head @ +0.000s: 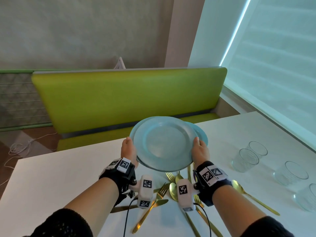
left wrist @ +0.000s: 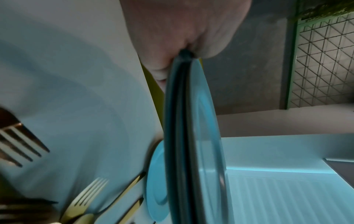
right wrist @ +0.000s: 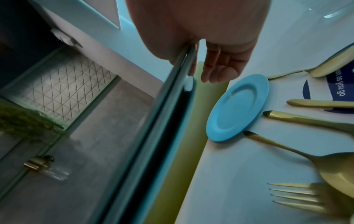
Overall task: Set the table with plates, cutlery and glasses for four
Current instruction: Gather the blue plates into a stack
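I hold a stack of light blue plates (head: 164, 142) level above the white table (head: 51, 182). My left hand (head: 128, 148) grips the stack's left rim, thumb on top. My right hand (head: 199, 150) grips the right rim the same way. Seen edge-on, the stacked rims (left wrist: 182, 136) run out from my left palm (left wrist: 187, 30). In the right wrist view my fingers (right wrist: 220, 65) reach under the stack (right wrist: 162, 121). One more blue plate (right wrist: 237, 107) lies on the table below. Gold forks, spoons and knives (head: 160, 194) lie in a loose heap under my wrists.
Several clear glasses (head: 248, 159) stand at the table's right side, near the window blind (head: 273, 65). A green padded bench (head: 128, 100) runs along the table's far edge. A white cable (head: 20, 149) lies on the floor at the left.
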